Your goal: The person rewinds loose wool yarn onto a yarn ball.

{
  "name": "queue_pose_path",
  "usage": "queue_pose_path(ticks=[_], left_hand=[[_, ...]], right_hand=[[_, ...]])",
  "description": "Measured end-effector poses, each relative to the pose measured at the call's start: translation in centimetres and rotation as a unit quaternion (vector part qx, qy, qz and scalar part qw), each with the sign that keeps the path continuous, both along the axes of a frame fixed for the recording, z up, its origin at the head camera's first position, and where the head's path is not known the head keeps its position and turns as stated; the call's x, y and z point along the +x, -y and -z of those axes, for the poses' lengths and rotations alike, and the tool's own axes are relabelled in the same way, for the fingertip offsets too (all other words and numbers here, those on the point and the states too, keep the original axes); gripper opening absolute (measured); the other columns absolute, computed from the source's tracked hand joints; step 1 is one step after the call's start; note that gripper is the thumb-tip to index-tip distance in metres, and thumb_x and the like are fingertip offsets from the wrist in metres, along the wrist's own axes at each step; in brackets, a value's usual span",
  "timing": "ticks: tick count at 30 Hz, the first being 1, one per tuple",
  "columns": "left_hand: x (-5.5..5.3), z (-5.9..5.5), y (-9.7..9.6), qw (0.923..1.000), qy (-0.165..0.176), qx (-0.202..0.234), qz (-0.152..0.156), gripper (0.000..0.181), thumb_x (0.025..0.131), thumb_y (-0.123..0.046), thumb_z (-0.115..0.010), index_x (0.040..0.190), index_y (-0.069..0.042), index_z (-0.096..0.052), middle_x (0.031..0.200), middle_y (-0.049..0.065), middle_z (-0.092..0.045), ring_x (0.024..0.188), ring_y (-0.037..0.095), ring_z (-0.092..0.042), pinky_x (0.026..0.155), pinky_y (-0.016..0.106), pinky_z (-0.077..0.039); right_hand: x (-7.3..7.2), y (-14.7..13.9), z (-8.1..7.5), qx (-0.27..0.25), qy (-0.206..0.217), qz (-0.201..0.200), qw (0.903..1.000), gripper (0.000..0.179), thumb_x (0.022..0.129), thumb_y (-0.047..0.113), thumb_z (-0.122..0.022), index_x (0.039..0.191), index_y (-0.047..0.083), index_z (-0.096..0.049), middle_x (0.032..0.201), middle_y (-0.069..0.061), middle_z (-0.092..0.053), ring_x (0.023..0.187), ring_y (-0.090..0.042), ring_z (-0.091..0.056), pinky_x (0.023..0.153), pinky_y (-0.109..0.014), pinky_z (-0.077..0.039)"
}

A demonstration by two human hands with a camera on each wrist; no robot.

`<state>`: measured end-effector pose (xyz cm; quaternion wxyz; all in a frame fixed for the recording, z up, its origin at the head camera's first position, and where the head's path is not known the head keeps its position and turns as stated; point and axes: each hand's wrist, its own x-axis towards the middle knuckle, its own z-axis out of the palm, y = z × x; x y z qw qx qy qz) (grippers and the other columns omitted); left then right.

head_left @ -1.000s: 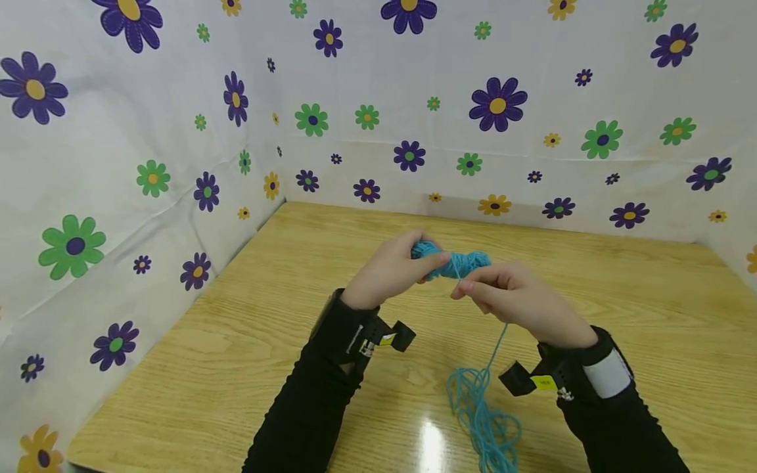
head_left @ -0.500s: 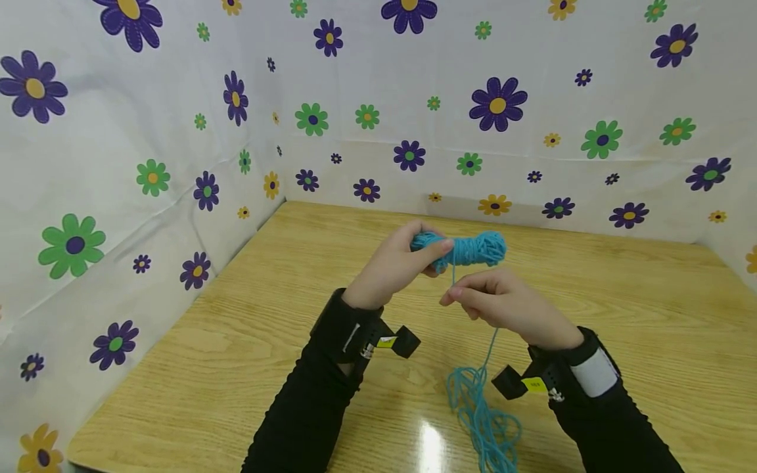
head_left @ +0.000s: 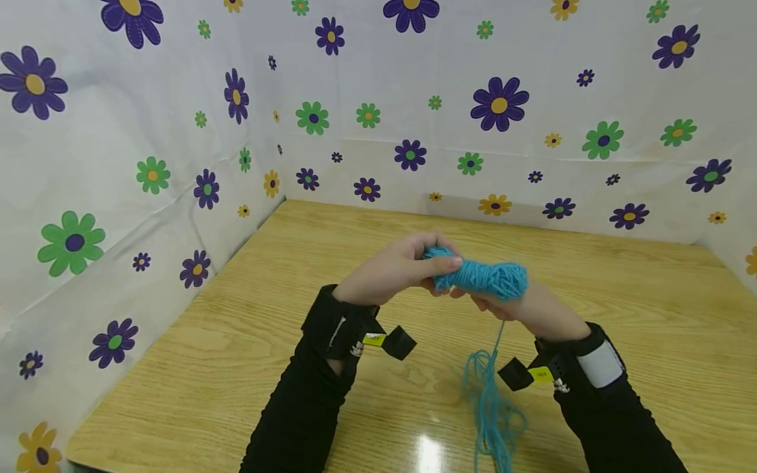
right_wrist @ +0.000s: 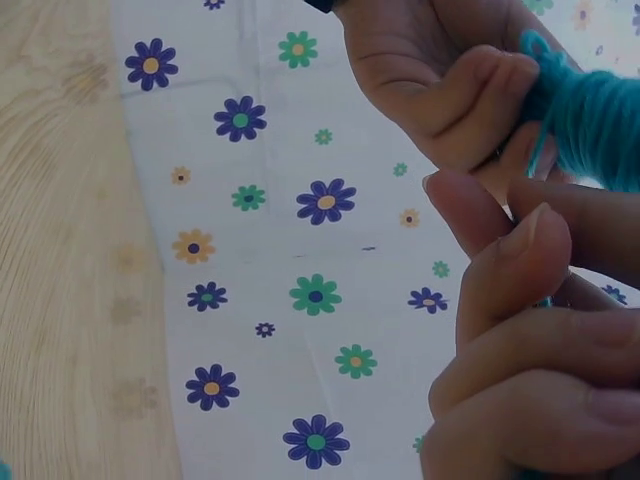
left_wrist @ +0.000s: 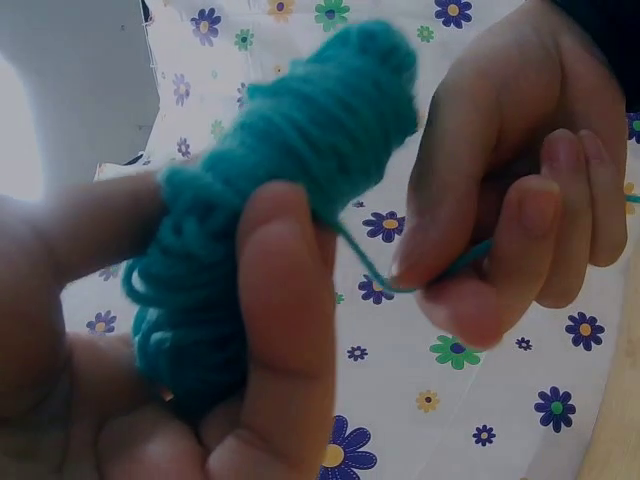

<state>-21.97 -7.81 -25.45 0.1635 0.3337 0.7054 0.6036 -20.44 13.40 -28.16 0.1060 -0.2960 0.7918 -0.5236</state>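
A blue yarn skein (head_left: 485, 277), wound into a thick bundle, is held at its left end by my left hand (head_left: 402, 266), thumb across the front. In the left wrist view the skein (left_wrist: 310, 120) tilts up to the right, its looped end between the fingers. My right hand (head_left: 541, 309) is just below the skein, which partly hides it in the head view. Between thumb and forefinger the right hand (left_wrist: 520, 190) pinches the yarn strand (left_wrist: 362, 258) that leaves the skein's middle. The strand runs on through the right fingers toward the table.
A loose pile of blue yarn (head_left: 493, 414) lies on the wooden table (head_left: 236, 368) below the right hand, joined by a strand rising to it. Flower-patterned white cloth (head_left: 378, 85) stands behind the table and along its left side.
The skein's right end has swung down and toward me, now in front of the right hand. The left hand turned with it. The loose yarn pile shifted slightly and looks blurred.
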Motion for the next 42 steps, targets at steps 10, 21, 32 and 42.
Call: queue_pose_path(ticks=[10, 21, 32, 42], left_hand=[[0.1, 0.1, 0.4, 0.9885, -0.049, -0.115, 0.084, 0.015, 0.096, -0.012, -0.051, 0.106, -0.002, -0.055, 0.083, 0.011, -0.053, 0.067, 0.019, -0.051, 0.062, 0.027, -0.049], [0.0, 0.5, 0.0, 0.9808, -0.066, -0.184, -0.007, 0.015, 0.094, -0.018, -0.055, 0.101, -0.005, -0.056, 0.077, 0.007, -0.054, 0.065, 0.017, -0.051, 0.066, 0.032, -0.050], [-0.6, 1.1, 0.0, 0.9711, -0.089, -0.191, -0.112, 0.016, 0.092, -0.023, -0.057, 0.097, -0.008, -0.056, 0.068, 0.004, -0.049, 0.057, 0.015, -0.045, 0.052, 0.025, -0.036], [-0.7, 1.0, -0.2, 0.9559, -0.089, -0.171, -0.222, 0.024, 0.092, -0.029, -0.056, 0.104, -0.008, -0.053, 0.073, 0.006, -0.055, 0.063, 0.019, -0.051, 0.054, 0.027, -0.038]], right_hand=[[-0.7, -0.9, 0.1, -0.031, -0.005, -0.006, 0.9995, 0.024, 0.098, 0.011, -0.045, 0.084, 0.001, -0.062, 0.061, 0.002, -0.041, 0.051, -0.011, -0.036, 0.045, -0.024, -0.030], [-0.4, -1.3, -0.4, -0.052, 0.004, 0.004, 0.9987, 0.024, 0.099, 0.012, -0.045, 0.087, -0.002, -0.059, 0.052, -0.002, -0.023, 0.041, -0.017, -0.018, 0.040, -0.037, -0.015], [0.5, -1.3, -1.2, -0.055, -0.007, 0.008, 0.9984, 0.029, 0.100, 0.013, -0.041, 0.099, -0.010, -0.058, 0.055, 0.001, -0.026, 0.042, -0.016, -0.019, 0.041, -0.036, -0.018], [1.3, -0.7, -1.6, -0.050, -0.015, 0.013, 0.9985, 0.026, 0.099, 0.010, -0.043, 0.102, -0.009, -0.061, 0.055, 0.002, -0.031, 0.042, -0.016, -0.020, 0.041, -0.033, -0.020]])
